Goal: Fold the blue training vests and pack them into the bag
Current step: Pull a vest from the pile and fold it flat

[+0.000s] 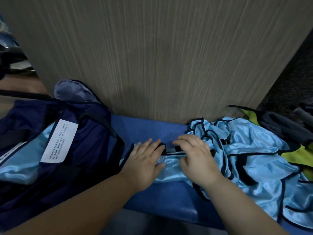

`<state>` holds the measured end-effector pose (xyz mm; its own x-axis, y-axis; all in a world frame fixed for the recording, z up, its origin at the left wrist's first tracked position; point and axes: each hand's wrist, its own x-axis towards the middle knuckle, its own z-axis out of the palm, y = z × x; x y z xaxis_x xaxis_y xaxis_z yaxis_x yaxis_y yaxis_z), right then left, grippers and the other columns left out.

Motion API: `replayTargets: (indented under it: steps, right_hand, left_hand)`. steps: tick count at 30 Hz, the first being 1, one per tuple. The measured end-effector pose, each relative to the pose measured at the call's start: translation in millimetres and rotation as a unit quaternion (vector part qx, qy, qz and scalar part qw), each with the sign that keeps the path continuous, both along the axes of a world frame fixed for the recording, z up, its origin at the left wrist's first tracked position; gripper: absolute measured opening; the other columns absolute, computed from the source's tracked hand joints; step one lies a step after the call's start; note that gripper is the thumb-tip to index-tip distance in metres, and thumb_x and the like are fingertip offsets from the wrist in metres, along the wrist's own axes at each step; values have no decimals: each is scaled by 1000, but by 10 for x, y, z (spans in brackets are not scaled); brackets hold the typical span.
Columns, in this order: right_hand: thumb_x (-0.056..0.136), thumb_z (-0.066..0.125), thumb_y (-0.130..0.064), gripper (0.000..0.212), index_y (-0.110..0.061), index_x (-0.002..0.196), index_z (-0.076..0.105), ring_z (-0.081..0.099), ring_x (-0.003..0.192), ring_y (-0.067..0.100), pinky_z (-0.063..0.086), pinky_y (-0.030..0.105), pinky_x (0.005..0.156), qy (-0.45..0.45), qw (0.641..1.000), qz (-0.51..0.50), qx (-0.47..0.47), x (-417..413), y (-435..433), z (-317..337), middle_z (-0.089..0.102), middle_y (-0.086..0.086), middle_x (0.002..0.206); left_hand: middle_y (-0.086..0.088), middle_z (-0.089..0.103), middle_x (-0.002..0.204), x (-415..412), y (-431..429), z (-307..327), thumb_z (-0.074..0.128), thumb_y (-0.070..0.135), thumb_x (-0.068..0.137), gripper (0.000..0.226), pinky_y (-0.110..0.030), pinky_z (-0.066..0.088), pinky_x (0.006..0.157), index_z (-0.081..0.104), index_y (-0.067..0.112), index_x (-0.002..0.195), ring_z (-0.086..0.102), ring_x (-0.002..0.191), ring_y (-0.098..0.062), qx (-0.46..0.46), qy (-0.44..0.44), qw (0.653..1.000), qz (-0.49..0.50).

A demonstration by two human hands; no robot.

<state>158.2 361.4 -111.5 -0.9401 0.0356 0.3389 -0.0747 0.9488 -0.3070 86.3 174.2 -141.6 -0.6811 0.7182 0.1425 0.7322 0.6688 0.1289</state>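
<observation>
- Head view: the navy bag (pixel 84 146) lies open at the left of the blue bench (pixel 149 128). Its white label (pixel 59 140) runs tilted, and I can make out "QUALITY CLASS", "NO LONGER A" and "THE MIRACLE"; the rest is too blurred to read.
- A light-blue vest (pixel 20 168) already lies inside the bag.
- The folded vest (pixel 171 168) lies mid-bench as a band, long axis left to right, with its black-trimmed edge on the far side.
- My left grip (pixel 144 160) lies flat, fingers straight, pressing the band's left end.
- My right grip (pixel 194 155) rests bent-fingered on the trim; I cannot tell whether it pinches.
- The heap of vests (pixel 254 158) sits just right of it, touching yellow-green cloth (pixel 294 156).
</observation>
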Motion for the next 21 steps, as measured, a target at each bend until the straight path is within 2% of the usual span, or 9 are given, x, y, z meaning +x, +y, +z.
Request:
replayTargets:
  steps: [1, 3, 6, 8, 10, 14, 16, 18, 21]
  right_hand:
    - [75, 41, -25, 52, -19, 121, 66, 48, 127, 20, 29, 35, 109, -6, 1000, 14, 9, -45, -23, -19, 61, -2, 126]
    - [82, 38, -35, 53, -20, 126, 63, 49, 131, 19, 21, 31, 114, -36, 998, 29, 45, -121, -109, -50, 61, -3, 130]
    - [96, 39, -47, 57, -26, 150, 35, 24, 146, 14, 2, 33, 120, -139, 987, 17, 82, -248, -174, -71, 31, -5, 157]
    - [97, 41, -50, 64, -32, 154, 19, 14, 148, 16, 5, 40, 120, -221, 972, -14, 75, -302, -176, -49, 14, -6, 163]
    - [95, 42, -55, 67, -36, 154, 16, 18, 146, 17, 12, 45, 116, -257, 963, -37, 75, -345, -174, -28, 18, -8, 161]
    - [91, 44, -59, 65, -32, 149, 32, 35, 136, 17, 17, 44, 111, -277, 950, -61, 130, -399, -206, 41, 42, -5, 146]
    - [91, 47, -55, 52, -31, 137, 48, 47, 126, 16, 20, 41, 108, -290, 943, -55, 152, -398, -243, 97, 56, -6, 132]
    - [87, 51, -51, 31, -32, 109, 61, 57, 106, 13, 25, 37, 106, -279, 946, -40, 162, -377, -275, 163, 64, -11, 106]
    - [84, 55, -44, 25, -27, 67, 49, 54, 79, 12, 40, 28, 87, -277, 946, -12, 166, -315, -302, 273, 55, -10, 73]
  left_hand:
    - [10, 1, 163, -45, -14, -20, -4, 74, 81, 89, -46, -4, 121, 9, 27, 156, 0, 150, -17, -39, -56, 998, 19]
    - [14, -14, 161, -121, -24, -39, -12, 80, 73, 95, -46, -14, 119, -5, 32, 155, -13, 149, -12, -94, -92, 991, 36]
    - [13, -17, 161, -170, -14, -32, 10, 67, 95, 71, -47, -12, 119, -9, 33, 154, -14, 148, -11, -108, -101, 988, 37]
    - [12, -16, 161, -162, -18, -26, 16, 64, 97, 70, -47, -11, 119, -9, 33, 154, -11, 149, -12, -109, -103, 988, 35]
    - [11, -16, 162, -163, -27, -19, 17, 64, 97, 71, -47, -11, 119, -10, 31, 154, -8, 149, -13, -112, -106, 988, 27]
    - [11, -17, 161, -161, -56, -15, 17, 64, 97, 72, -47, -12, 119, -12, 31, 154, -10, 149, -12, -102, -111, 988, 18]
    - [12, -18, 161, -153, -62, -9, 18, 63, 98, 70, -47, -15, 118, -12, 32, 154, -13, 148, -11, -86, -112, 990, 9]
    - [13, -19, 160, -142, -78, -6, 21, 59, 99, 69, -46, -20, 116, -11, 32, 154, -19, 147, -12, -61, -104, 993, 14]
    - [10, -18, 161, -93, -122, 18, 28, 52, 102, 68, -43, -23, 115, -8, 30, 155, -23, 146, -13, -21, -83, 995, 52]
